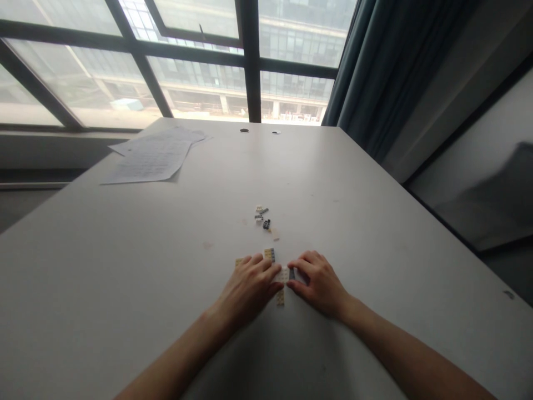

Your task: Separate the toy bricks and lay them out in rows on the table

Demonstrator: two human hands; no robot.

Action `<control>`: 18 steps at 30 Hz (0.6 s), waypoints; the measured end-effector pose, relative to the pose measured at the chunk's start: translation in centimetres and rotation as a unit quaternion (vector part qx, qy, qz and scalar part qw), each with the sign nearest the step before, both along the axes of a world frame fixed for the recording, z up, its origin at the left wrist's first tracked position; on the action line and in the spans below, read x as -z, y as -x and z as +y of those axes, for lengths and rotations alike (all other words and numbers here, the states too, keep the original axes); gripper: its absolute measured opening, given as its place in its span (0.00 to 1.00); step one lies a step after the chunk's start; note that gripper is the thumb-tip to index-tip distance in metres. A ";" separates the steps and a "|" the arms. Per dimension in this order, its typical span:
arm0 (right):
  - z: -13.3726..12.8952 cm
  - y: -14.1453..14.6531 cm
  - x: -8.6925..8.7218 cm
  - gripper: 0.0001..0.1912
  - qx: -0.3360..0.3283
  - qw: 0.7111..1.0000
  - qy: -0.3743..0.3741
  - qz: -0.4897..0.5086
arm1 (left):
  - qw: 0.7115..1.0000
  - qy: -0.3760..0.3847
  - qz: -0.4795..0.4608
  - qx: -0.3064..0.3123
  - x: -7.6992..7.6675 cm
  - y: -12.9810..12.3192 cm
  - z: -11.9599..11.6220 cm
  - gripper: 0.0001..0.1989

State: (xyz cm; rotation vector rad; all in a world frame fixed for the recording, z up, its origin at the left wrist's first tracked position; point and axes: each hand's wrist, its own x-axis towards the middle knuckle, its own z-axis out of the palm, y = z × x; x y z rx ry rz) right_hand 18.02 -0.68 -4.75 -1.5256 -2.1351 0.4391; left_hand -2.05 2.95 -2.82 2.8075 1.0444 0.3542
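Observation:
A flat assembly of studded toy bricks (285, 275), white in its middle, lies low on the white table between my hands. Tan bricks (280, 299) stick out toward me, and a tan and grey part (269, 254) shows at the far side. My left hand (254, 280) is closed over the left part, its thumb and index finger gripping the white middle. At the right end, the thumb and fingers of my right hand (318, 280) pinch around a dark grey brick (292, 274). My left palm hides some of the assembly; whether the grey brick is joined on, I cannot tell.
Just beyond my hands lie several small loose pieces, among them a black one (266, 224) and a pale flat one (275, 235). Printed sheets (154, 158) rest at the table's (353, 222) far left. Windows stand behind it, with a dark curtain (387, 72) at the right.

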 end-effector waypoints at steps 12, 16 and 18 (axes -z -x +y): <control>0.0 -0.1 0.4 0.16 0.001 1.000 0.000 0.005 | 0.997 -0.042 -0.062 -0.002 0.2 0.8 0.3 0.12; -0.1 -0.1 0.2 0.15 0.002 1.000 0.004 0.015 | 0.992 -0.055 -0.107 -0.027 -1.0 2.0 0.5 0.10; -0.2 -0.2 0.1 0.14 0.003 1.000 0.005 0.022 | 0.991 -0.055 -0.115 -0.030 -1.6 2.8 0.4 0.08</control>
